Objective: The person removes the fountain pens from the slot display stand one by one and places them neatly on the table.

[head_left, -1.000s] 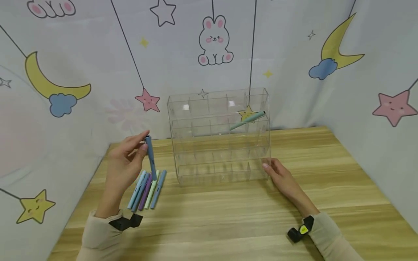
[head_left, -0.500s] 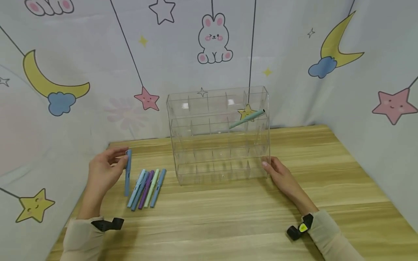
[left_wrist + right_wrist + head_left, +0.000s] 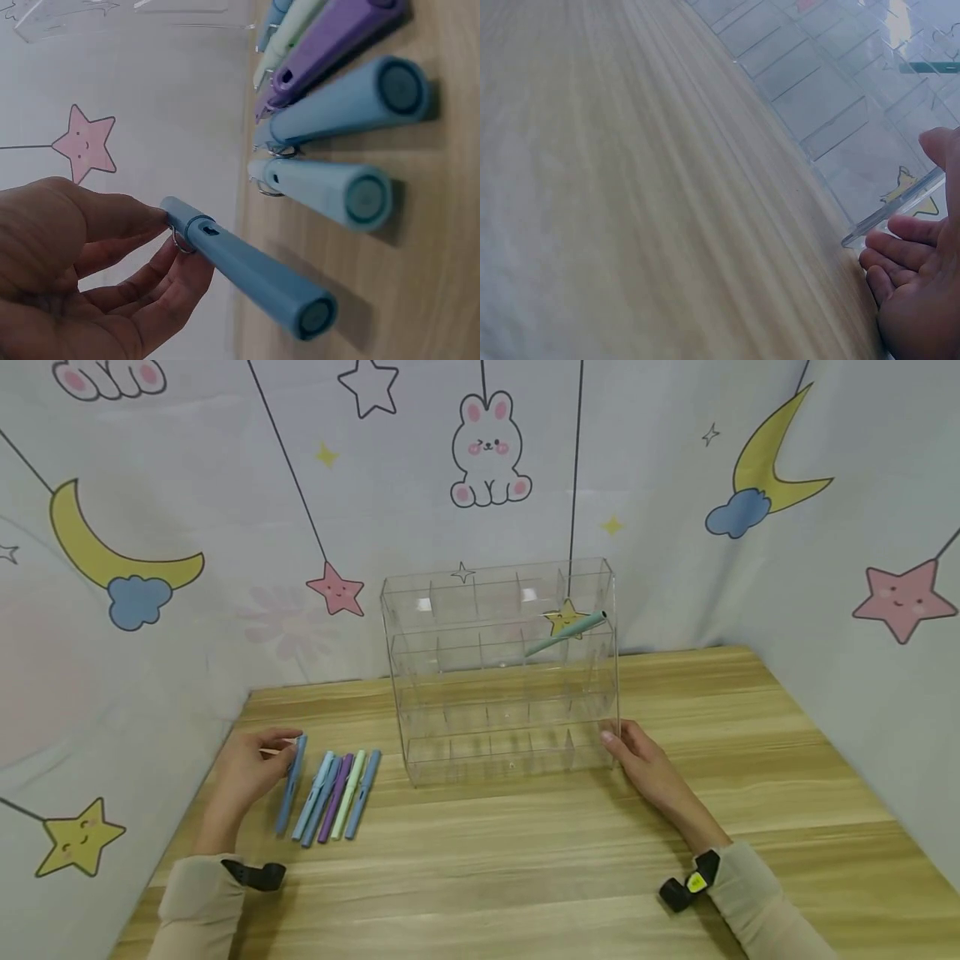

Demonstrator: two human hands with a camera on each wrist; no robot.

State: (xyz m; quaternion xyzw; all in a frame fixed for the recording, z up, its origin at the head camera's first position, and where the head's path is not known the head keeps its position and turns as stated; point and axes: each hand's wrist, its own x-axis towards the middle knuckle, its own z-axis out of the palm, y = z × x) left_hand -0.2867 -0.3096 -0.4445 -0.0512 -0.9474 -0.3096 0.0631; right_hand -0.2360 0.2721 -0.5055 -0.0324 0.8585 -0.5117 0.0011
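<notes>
My left hand (image 3: 243,777) pinches a blue pen (image 3: 288,797) near its upper end, thumb against fingers. The pen slants down, its lower end close over the table, left of a row of pens. In the left wrist view a metal clip shows on this blue pen (image 3: 262,277), beside the fingertips. The row holds light blue (image 3: 311,802), purple (image 3: 335,799), light green (image 3: 349,795) and blue (image 3: 363,793) pens. My right hand (image 3: 647,770) holds the lower right side wall of a clear acrylic organizer (image 3: 510,720), thumb in front and fingers behind.
A green pen (image 3: 566,635) lies slanted across an upper tier of the organizer. The wood-grain table (image 3: 510,868) reaches back to a white curtain (image 3: 660,585) printed with cartoon stars, moons and a rabbit.
My left hand has carried the blue pen left and down, from above the row to beside its left end. The right hand has stayed at the organizer.
</notes>
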